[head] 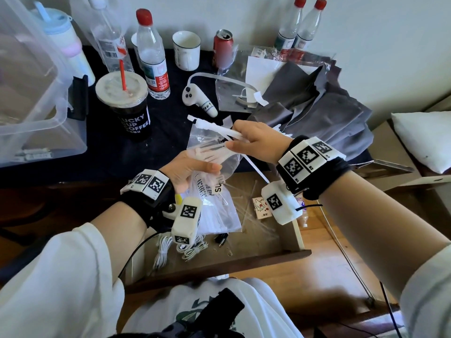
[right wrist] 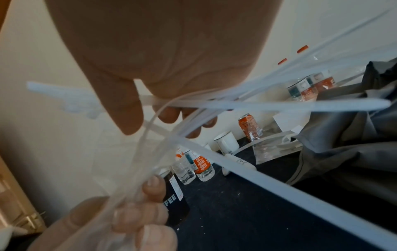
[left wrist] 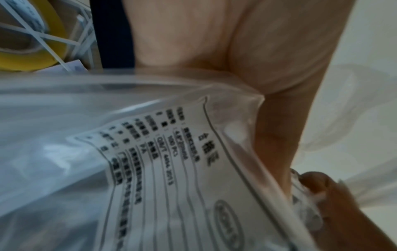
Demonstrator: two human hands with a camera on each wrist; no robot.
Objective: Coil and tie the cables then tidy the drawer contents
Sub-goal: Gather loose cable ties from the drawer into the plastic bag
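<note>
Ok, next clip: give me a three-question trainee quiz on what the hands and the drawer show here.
1. True or false: the left hand holds a clear plastic bag.
2. What does the right hand grip: A) a red-capped bottle, B) a bundle of white zip ties, C) a mug?
3. Fill in: coiled white cables lie in the open ____.

Key: 1 true; 2 B; 3 drawer.

Pale wall, wood floor (warm brown), daylight
</note>
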